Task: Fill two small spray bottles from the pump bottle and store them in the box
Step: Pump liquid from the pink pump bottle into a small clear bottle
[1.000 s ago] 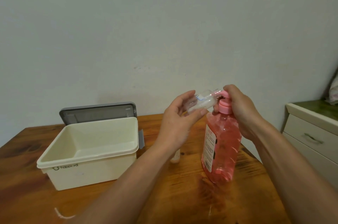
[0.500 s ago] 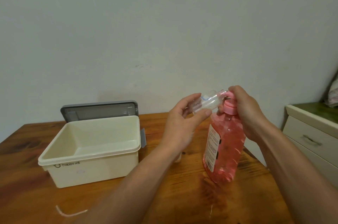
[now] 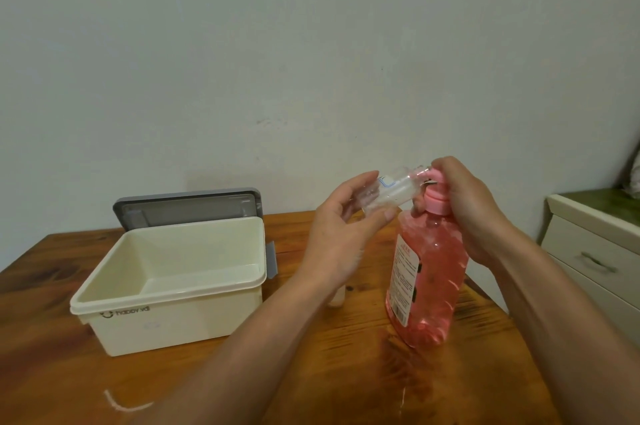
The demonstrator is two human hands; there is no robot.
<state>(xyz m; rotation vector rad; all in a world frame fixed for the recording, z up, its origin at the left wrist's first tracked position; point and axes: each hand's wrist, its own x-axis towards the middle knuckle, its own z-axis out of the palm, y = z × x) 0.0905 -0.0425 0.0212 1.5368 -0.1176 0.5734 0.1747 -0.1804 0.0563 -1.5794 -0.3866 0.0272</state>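
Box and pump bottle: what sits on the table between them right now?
In the head view, the left hand and forearm cross that gap between box and pump bottle. Beneath the wrist a small whitish object stands on the table, mostly hidden.

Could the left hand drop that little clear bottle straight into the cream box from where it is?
Probably yes. The left hand holds the small clear spray bottle just right of the cream plastic box, which sits open and empty-looking, its grey lid propped behind.
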